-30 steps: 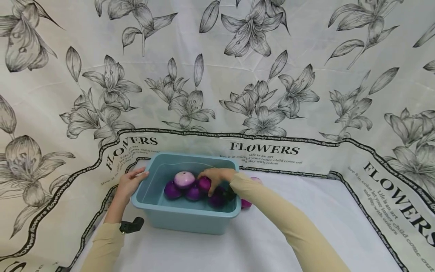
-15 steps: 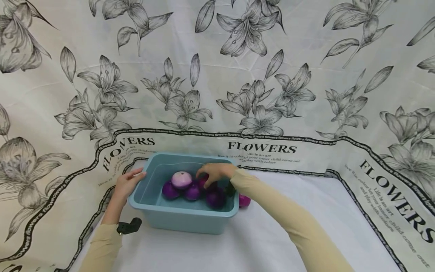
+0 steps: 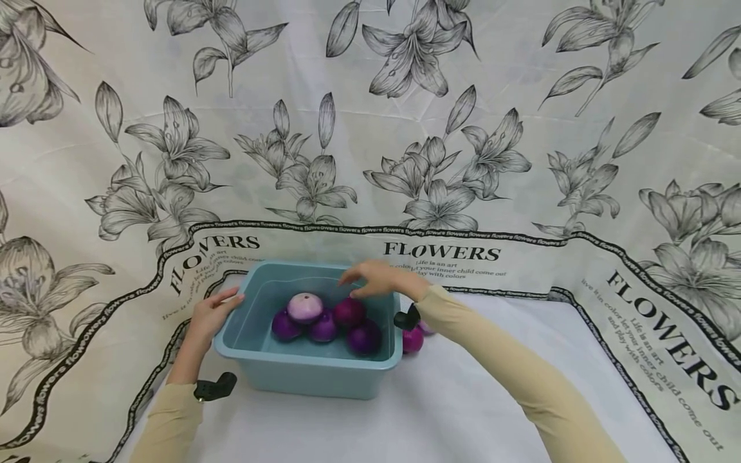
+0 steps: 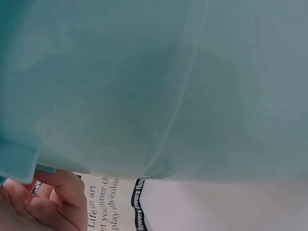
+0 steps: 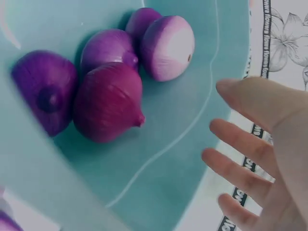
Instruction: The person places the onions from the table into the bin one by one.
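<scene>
A blue plastic basin [image 3: 301, 379] holds several onions. Among them are a pale pink-white onion [image 3: 305, 308], a red-purple onion [image 5: 108, 102] and a dark purple onion [image 3: 364, 336]. At the basin's left end, my left hand [image 3: 210, 316] grips the rim; in the left wrist view its bent fingers [image 4: 60, 199] show under the rim's edge. Above the basin's back right side hovers my right hand [image 3: 379, 278], nothing in it. Its fingers [image 5: 240, 168] are spread, apart from the onions, in the right wrist view.
Beyond the basin's right end, a magenta onion [image 3: 412, 341] lies on the white tablecloth [image 3: 492, 386], with another partly hidden behind the right wrist. A flower-printed curtain [image 3: 324, 244] borders the table at the back and sides.
My right hand has let go of the red-purple onion, which now rests with the others in the basin. The hand has risen and drawn back to the right; the left hand keeps its grip.
</scene>
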Motion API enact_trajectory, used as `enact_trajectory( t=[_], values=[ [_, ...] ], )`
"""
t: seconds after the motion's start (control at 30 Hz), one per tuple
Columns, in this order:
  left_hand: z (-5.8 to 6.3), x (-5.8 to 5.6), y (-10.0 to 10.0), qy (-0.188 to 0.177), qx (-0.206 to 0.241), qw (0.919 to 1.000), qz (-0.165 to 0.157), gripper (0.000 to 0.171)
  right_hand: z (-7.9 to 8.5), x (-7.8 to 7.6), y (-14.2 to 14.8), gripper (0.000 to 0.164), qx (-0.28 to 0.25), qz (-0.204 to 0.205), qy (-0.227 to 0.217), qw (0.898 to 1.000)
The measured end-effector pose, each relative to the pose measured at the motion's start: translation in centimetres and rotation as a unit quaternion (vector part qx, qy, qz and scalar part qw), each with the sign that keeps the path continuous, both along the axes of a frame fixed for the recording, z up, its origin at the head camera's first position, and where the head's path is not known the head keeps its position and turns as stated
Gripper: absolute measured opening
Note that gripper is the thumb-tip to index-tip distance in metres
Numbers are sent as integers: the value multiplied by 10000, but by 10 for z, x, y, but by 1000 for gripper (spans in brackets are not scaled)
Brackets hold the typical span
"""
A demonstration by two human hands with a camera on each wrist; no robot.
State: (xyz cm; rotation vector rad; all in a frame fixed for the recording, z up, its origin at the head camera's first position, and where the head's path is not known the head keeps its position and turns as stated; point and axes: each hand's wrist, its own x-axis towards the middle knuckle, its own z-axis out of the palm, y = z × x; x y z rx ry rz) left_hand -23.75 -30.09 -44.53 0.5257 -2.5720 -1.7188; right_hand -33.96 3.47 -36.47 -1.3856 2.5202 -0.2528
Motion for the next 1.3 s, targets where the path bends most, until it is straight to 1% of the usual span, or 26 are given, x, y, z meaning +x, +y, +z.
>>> enact_trajectory(
  t=[0.03, 0.1, 0.17, 0.23, 0.33, 0.43, 0.53, 0.6, 0.77, 1.0, 1.1, 1.3],
  values=[
    [0, 0, 0, 11, -9, 10000, 5, 65, 2, 2, 3, 37, -52, -61, 201, 9998],
    [-1, 0, 0, 12, 4, 10000, 4, 65, 4, 4, 11, 36, -153, -153, 740, 9970],
    [-1, 0, 0, -24, 29, 10000, 0, 66, 6, 5, 18, 33, -348, -255, 1178, 9921],
    [-1, 0, 0, -73, 30, 10000, -23, 67, 6, 5, 27, 31, -599, -362, 1605, 9846],
    [0, 0, 0, -123, 17, 9999, -45, 69, 6, 5, 40, 28, -1051, -626, 1913, 9739],
    [0, 0, 0, -107, -18, 9999, -21, 69, 1, 5, 53, 25, -1465, -871, 2232, 9598],
    [0, -1, 0, -76, -14, 10000, 6, 68, -5, 5, 65, 23, -1719, -1134, 2477, 9467],
    [0, -1, -1, -84, -18, 10000, -9, 69, -10, 6, 73, 24, -1786, -1358, 2485, 9423],
    [-2, -2, -2, -129, 21, 9999, -2, 69, -28, 4, 94, 32, -1801, -1836, 2339, 9376],
    [-2, -2, -1, -218, 35, 9998, -24, 72, -62, 4, 119, 41, -1701, -2297, 2333, 9295],
    [-1, -2, -1, -220, 89, 9997, -28, 73, -79, 7, 127, 43, -1622, -2473, 2379, 9252],
    [-3, -2, -1, -176, 57, 9998, -4, 70, -108, 17, 139, 49, -1671, -2881, 2264, 9153]
  ],
)
